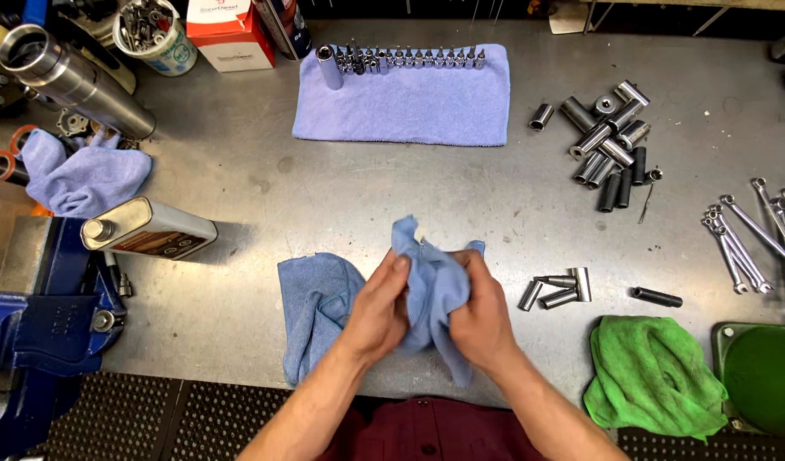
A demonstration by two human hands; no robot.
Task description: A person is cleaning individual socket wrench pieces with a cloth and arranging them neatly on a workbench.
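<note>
Progress, judged from the layout: a row of small sockets (409, 58) is already lying lined up on the flat blue towel (401, 107) at the back, while a heap of larger sockets (610, 137) and four loose ones (559, 290) are waiting uncovered on the right.

Left hand (377, 312) and right hand (478, 316) are both clenching the blue cloth (427, 290) at the near middle of the table (239, 171); whatever is wrapped inside is hidden.

Surface: scuffed grey metal, carrying a blue vise (43, 333), an oil can (149, 229), wrenches (751, 235) and a green rag (653, 371).
</note>
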